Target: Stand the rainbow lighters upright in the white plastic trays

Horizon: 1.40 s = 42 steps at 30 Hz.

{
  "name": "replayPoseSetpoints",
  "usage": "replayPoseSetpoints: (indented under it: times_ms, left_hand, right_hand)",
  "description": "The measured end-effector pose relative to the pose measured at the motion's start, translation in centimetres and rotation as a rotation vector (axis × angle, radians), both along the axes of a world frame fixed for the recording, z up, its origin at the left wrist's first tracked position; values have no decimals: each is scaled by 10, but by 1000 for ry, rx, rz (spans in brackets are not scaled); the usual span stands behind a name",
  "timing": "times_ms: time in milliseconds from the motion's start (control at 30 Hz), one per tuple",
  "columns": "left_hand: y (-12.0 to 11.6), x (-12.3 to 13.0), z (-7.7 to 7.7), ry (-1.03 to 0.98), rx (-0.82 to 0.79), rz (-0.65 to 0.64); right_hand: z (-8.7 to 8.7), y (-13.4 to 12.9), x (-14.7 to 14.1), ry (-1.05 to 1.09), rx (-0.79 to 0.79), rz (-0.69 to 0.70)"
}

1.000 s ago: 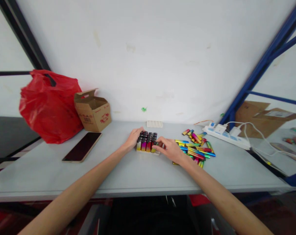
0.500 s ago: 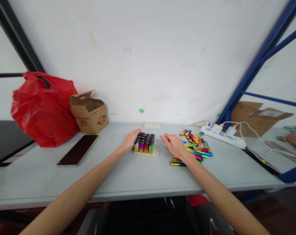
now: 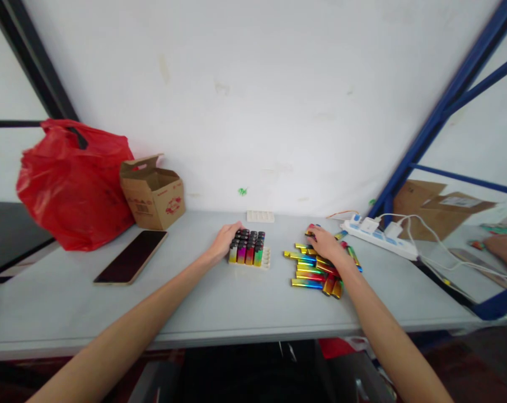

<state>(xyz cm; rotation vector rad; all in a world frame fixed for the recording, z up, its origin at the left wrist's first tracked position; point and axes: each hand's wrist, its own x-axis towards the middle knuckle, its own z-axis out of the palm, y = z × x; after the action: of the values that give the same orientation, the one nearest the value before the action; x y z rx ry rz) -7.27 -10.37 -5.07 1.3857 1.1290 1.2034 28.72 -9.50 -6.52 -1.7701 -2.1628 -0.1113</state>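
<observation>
Colourful metallic cigarette lighters [image 3: 249, 254] with black tops stand upright in rows in a white tray [image 3: 267, 258], whose right-hand slots show bare. My left hand [image 3: 225, 240] is curled against the left side of this block, its fingertips at the back left corner and partly hidden. To the right, a loose heap of shiny lighters [image 3: 308, 274] in gold, red, blue and green lies on the table. Over the far side of the heap, my right hand [image 3: 325, 245] has its fingers closed on a reddish lighter [image 3: 311, 228].
Behind the block, another white tray [image 3: 261, 216] sits near the wall. A phone [image 3: 131, 257], an open carton [image 3: 155, 196] and a red plastic bag [image 3: 77, 190] occupy the left. On the right are a power strip [image 3: 379, 238] with cables and another person's hand [image 3: 505, 249].
My right hand has moved right, from beside the tray to the far part of the lighter heap. My left hand stays at the block. The view has shifted slightly.
</observation>
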Motion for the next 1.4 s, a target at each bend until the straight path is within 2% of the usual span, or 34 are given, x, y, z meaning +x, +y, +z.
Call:
replayPoseSetpoints:
  times_ms: [267,467,667,767,900,1133,1233,1400]
  left_hand:
    - [1,0,0,-14,-7,16]
    - [-1,0,1,-11,-7,4]
    - [0,0,1,-10,-12,1]
    - [0,1,1,-3,-5,9]
    - [-1,1,2,-3,-4,-4]
    - [-1,1,2,4,0,-25]
    - [1,0,1,9,9,-24]
    - [5,0,-3,-5,9,-10]
  right_hand:
    - [24,-11,-22,115,15,35]
    - [31,-11,-26,160,-85,-29]
    - [25,-2,-10,153,143,-74]
    - [23,5,-10,62,68,-66]
    - [26,26,-28,-39,-95,-65]
    - [27,65,-51,-29,-194,-183]
    - [31,68,-49,19,-182,-170]
    - [45,58,-49,140,-145,-68]
